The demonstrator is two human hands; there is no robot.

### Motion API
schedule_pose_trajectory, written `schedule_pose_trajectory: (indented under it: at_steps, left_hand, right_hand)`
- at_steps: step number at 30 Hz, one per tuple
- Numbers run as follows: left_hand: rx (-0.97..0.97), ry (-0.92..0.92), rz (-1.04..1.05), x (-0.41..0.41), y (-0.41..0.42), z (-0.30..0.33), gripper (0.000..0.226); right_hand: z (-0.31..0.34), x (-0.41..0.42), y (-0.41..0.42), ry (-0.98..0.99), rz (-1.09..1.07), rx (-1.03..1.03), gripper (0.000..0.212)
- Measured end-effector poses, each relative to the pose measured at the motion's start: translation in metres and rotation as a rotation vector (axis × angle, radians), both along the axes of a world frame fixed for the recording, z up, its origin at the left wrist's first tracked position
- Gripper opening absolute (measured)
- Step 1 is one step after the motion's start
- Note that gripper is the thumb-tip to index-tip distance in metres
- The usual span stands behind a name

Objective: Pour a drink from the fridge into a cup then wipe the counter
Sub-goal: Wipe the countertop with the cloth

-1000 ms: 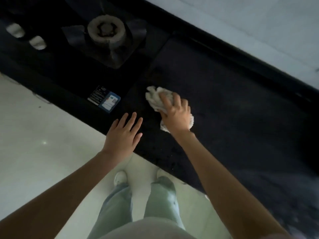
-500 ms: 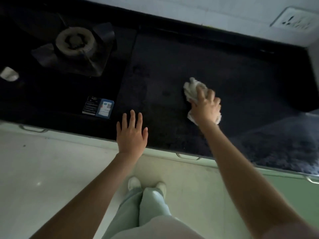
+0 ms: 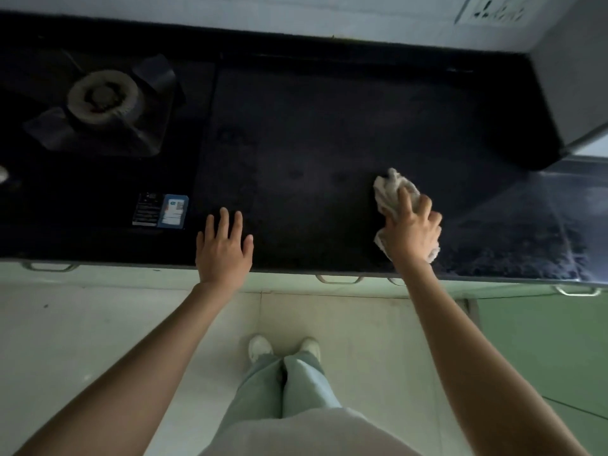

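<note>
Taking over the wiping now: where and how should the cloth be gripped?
Grip the white cloth at its bunched middle, coming down from above as the right hand does now. It lies crumpled and low on the dark counter, so fingers pressed over the top keep it wadded and flat for wiping.

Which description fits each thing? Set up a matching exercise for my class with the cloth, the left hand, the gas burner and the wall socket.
Things:
1. cloth
2. left hand
3. gas burner
4. wall socket

Descriptions:
A. far left of the dark counter
B. top right, on the wall
C. bunched under the right hand
D. flat and open at the counter's front edge

Pairs: 1-C, 2-D, 3-A, 4-B
</note>
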State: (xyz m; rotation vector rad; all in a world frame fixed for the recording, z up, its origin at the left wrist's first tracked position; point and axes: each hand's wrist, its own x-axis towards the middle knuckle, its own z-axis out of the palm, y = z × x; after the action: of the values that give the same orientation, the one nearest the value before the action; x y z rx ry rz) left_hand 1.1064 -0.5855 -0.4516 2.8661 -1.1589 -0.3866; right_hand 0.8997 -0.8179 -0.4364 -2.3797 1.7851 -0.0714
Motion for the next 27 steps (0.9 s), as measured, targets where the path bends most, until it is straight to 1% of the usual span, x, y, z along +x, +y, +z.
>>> schedule_pose_trajectory:
  at_steps: [2,4,6,8,10,15,18,21,25,27]
  left_hand:
    - [-0.001,0.007,0.009,-0.001,0.000,0.001,0.056]
    - [0.001,0.016,0.010,-0.001,-0.001,0.001,0.056]
    - [0.014,0.015,0.005,-0.001,-0.001,0.002,0.056]
    - [0.037,0.000,-0.003,-0.003,-0.002,0.005,0.056]
    - [0.032,-0.030,-0.049,-0.008,-0.003,0.007,0.056]
    - [-0.053,-0.039,-0.263,-0.044,-0.015,0.009,0.051]
    - [-0.058,-0.007,-0.359,-0.064,-0.023,0.007,0.052]
    - [-0.036,0.029,-0.391,-0.069,-0.020,-0.002,0.052]
    - [-0.032,0.042,-0.399,-0.067,-0.019,-0.001,0.051]
    - [-0.038,0.058,-0.399,-0.066,-0.020,0.000,0.051]
  right_hand:
    - [-0.005,0.020,0.034,-0.036,0.112,-0.050,0.068]
    - [-0.009,0.044,0.075,-0.115,0.249,-0.067,0.070]
    - [-0.009,0.058,0.104,-0.139,0.391,-0.041,0.074]
    - [-0.005,0.055,0.108,-0.155,0.447,0.005,0.077]
    - [0.000,0.038,0.086,-0.147,0.413,0.007,0.078]
    - [0.000,-0.037,0.013,-0.074,0.024,-0.016,0.074]
    - [-0.001,-0.052,0.009,-0.058,-0.081,-0.020,0.069]
    - [-0.003,-0.028,0.038,-0.053,-0.028,-0.053,0.066]
    - [-0.004,0.013,0.106,-0.121,0.185,-0.056,0.083]
    - [-0.003,0.017,0.120,-0.138,0.261,-0.051,0.086]
